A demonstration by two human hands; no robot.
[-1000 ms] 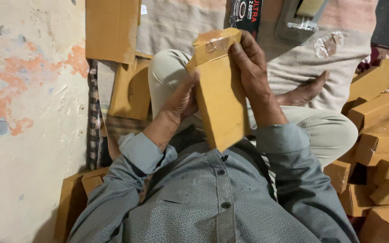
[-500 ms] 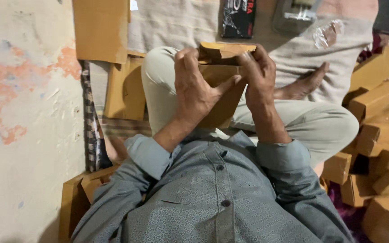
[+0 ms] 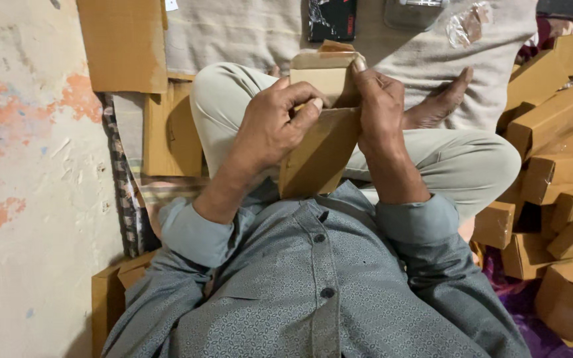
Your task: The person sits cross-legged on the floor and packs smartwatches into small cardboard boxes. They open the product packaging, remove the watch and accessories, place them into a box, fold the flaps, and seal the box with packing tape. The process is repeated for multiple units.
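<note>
Nearest the camera is the grey shirt (image 3: 326, 292), its cuffs rolled at both wrists. Just above it, both hands grasp 1 brown box (image 3: 319, 142), held upright over the lap between the crossed legs. The left hand (image 3: 270, 129) wraps its left side, fingers curled onto the front panel. The right hand (image 3: 379, 109) grips the right edge, thumb pressing the top flap. Compared with 0.5 s ago, the left hand has slid off the front, so more of the panel shows, and the flap now stands up. To the right lies a pile of boxes (image 3: 558, 166). Further off, flat card (image 3: 124, 43) rests beside the cloth (image 3: 247, 33).
</note>
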